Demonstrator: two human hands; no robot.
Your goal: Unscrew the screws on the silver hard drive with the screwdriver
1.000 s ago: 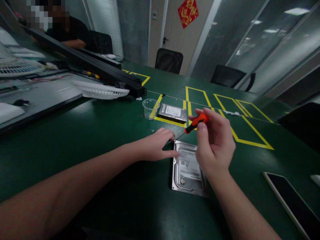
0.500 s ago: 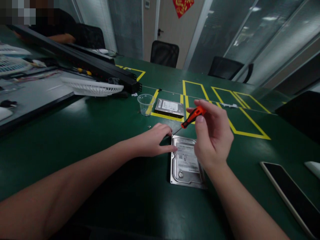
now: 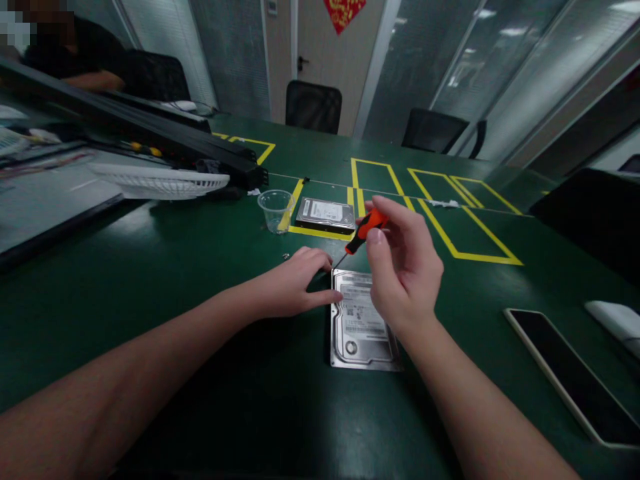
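A silver hard drive lies label side up on the green table in front of me. My left hand grips its far left corner, thumb on the top cover and fingers by the edge. In my right hand is a screwdriver with a red and black handle, held between thumb and fingers. Its thin shaft slants down to the drive's far left corner, beside my left fingertips. Whether the tip sits in a screw is too small to tell. Just left of my left fingers lies a tiny metal piece, perhaps a screw.
Beyond my hands, a second hard drive sits within yellow tape, beside a clear plastic cup. A phone lies at right. A white fan grille and long black equipment occupy the left. A person sits at far left.
The whole view has shifted, so things appear farther left. My left hand keeps its hold on the drive, and the screwdriver stays at the same corner in my right hand.
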